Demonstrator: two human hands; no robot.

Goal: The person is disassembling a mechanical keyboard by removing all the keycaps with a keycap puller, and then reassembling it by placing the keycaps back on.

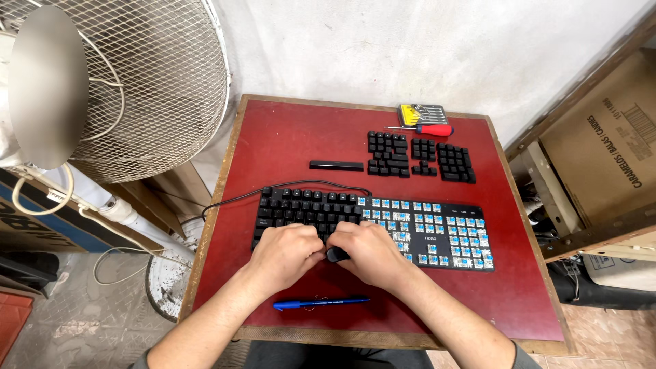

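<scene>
- One black mechanical keyboard lies flat on the red table; stiff and fairly heavy, probably best steadied by its edges.
- Both hands, left hand and right hand, curl closed at its front edge, pinching a small dark part, likely a keycap or puller.
- Pulled keycaps look light, hard and easily scattered.
</scene>
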